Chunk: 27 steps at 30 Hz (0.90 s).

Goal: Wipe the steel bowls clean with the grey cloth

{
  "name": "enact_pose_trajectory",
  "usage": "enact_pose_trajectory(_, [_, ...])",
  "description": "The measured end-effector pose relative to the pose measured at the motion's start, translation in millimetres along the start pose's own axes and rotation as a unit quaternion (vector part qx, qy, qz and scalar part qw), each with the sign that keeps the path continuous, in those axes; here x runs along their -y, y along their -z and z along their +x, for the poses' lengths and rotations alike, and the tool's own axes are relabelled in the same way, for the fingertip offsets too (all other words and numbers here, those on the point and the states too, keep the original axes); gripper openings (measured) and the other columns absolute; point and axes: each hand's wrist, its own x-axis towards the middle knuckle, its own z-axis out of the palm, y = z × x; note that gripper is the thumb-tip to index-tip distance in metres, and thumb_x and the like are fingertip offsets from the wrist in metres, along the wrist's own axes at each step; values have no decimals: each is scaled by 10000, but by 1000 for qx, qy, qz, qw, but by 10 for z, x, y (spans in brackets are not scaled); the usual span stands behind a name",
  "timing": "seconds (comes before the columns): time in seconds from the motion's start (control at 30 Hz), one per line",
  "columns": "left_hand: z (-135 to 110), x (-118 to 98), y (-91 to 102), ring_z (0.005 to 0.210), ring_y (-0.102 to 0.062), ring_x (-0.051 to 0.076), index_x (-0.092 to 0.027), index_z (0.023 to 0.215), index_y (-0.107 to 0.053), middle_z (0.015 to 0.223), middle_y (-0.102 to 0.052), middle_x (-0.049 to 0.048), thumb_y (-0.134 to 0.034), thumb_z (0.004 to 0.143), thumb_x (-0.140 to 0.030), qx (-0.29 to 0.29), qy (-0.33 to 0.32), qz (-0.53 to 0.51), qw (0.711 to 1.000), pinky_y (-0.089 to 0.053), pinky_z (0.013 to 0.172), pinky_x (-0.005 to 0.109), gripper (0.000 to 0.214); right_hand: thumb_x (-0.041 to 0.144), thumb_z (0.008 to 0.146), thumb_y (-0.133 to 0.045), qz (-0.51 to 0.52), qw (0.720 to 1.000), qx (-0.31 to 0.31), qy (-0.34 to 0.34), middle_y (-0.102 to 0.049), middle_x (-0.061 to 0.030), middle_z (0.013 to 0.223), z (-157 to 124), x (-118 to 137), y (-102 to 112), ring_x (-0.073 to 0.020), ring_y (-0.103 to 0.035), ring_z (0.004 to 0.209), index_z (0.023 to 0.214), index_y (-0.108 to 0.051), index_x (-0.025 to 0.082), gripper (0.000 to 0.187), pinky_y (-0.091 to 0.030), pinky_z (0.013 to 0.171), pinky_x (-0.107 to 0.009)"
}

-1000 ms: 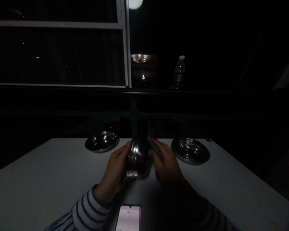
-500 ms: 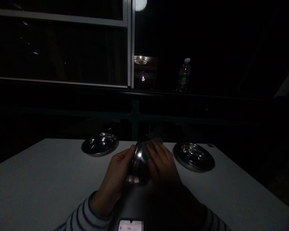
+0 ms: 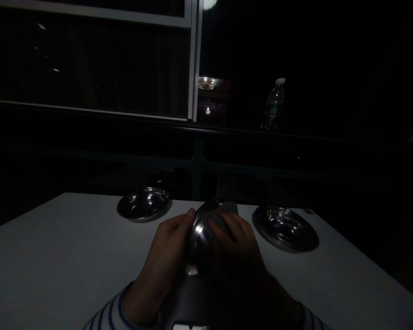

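A shiny metal bowl (image 3: 197, 238) is held up on its side over the table, its rounded outside towards me. My left hand (image 3: 167, 250) grips its left edge, thumb on the near face and the other fingers hidden behind. My right hand (image 3: 241, 245) is closed on a greyish cloth (image 3: 230, 207), its bent fingers pressing it against the bowl's right side. Dim light blurs the cloth's outline and the lower part of my right hand.
On the white table (image 3: 72, 252), a shallow metal bowl (image 3: 142, 215) stands back left and a stack of metal dishes (image 3: 285, 229) back right. A phone (image 3: 186, 327) shows at the bottom edge. Beyond the table are a plastic bottle (image 3: 274, 107) and a window frame (image 3: 194, 59).
My right hand's fingers have curled in more over the cloth and shifted on the bowl. My left hand keeps its grip. The camera view has shifted slightly.
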Motion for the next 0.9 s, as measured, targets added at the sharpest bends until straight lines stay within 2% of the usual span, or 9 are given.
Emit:
enact_pose_trajectory(0.07, [7, -1, 4, 432, -536, 125, -153, 580, -599, 470, -586, -9, -658, 635, -412, 0, -9, -15, 1000, -387, 434, 212, 272, 276, 848, -437, 20, 998, -9, 63, -519, -106, 1185, -21, 26, 2, -253, -430, 1104, 1167, -500, 190, 337, -389, 857, -426])
enact_pose_trajectory(0.13, [15, 0, 11, 443, -546, 129, -153, 582, -601, 472, -590, -9, -674, 619, -397, 1, -13, -20, 1000, -394, 440, 214, 257, 291, 849, -434, 29, 996, -8, 84, -524, -93, 1179, -20, 23, 8, -248, -430, 1095, 1170, -495, 202, 338, -383, 859, -434])
enact_pose_trajectory(0.23, [18, 5, 11, 435, -546, 132, -151, 589, -606, 482, -598, 1, -653, 645, -413, 3, 2, -19, 1000, -390, 422, 218, 272, 271, 871, -378, 17, 1000, 5, 8, -505, -121, 1198, -4, -14, 15, -246, -429, 1089, 1176, -491, 173, 339, -392, 849, -423])
enact_pose_trajectory(0.3, [22, 8, 9, 441, -553, 135, -153, 607, -615, 506, -617, 9, -631, 672, -413, -4, 8, -29, 1000, -401, 422, 224, 268, 264, 867, -382, 16, 1000, 2, -5, -485, -134, 1219, -17, -23, 7, -254, -416, 1112, 1176, -491, 161, 344, -390, 856, -421])
enact_pose_trajectory(0.43, [54, 14, 23, 495, -583, 140, -160, 649, -636, 568, -652, 13, -627, 687, -373, -11, 5, -60, 998, -441, 462, 234, 216, 281, 827, -464, 39, 995, -2, 89, -495, -85, 1226, -48, -32, -21, -255, -410, 1130, 1171, -504, 220, 351, -372, 875, -424])
enact_pose_trajectory(0.6, [67, -1, 40, 496, -596, 151, -152, 671, -644, 572, -656, 25, -647, 680, -363, 5, 24, -78, 997, -432, 447, 232, 211, 228, 883, -374, 37, 998, 25, -36, -534, -120, 1179, 70, -149, 4, -229, -445, 1082, 1188, -513, 141, 346, -386, 877, -391])
enact_pose_trajectory(0.67, [57, -5, 34, 490, -595, 153, -155, 674, -645, 566, -653, 23, -646, 684, -358, 13, 31, -91, 995, -427, 448, 233, 202, 246, 882, -382, 46, 998, 35, -25, -533, -115, 1179, 106, -139, 13, -231, -448, 1071, 1182, -523, 154, 344, -394, 861, -388])
enact_pose_trajectory(0.8, [49, 37, 10, 432, -553, 129, -150, 623, -630, 516, -626, 12, -651, 678, -337, 33, 34, -101, 994, -418, 456, 232, 197, 331, 847, -439, 50, 995, 53, 70, -532, -84, 1182, 102, -43, -3, -255, -450, 1042, 1173, -528, 220, 355, -393, 804, -408])
enact_pose_trajectory(0.9, [44, 85, -15, 443, -550, 129, -142, 646, -642, 524, -622, 19, -634, 686, -378, 41, 30, -81, 995, -405, 455, 226, 239, 328, 868, -401, 39, 998, 46, 8, -536, -91, 1165, 90, -25, -16, -250, -451, 1034, 1166, -530, 209, 346, -384, 809, -402])
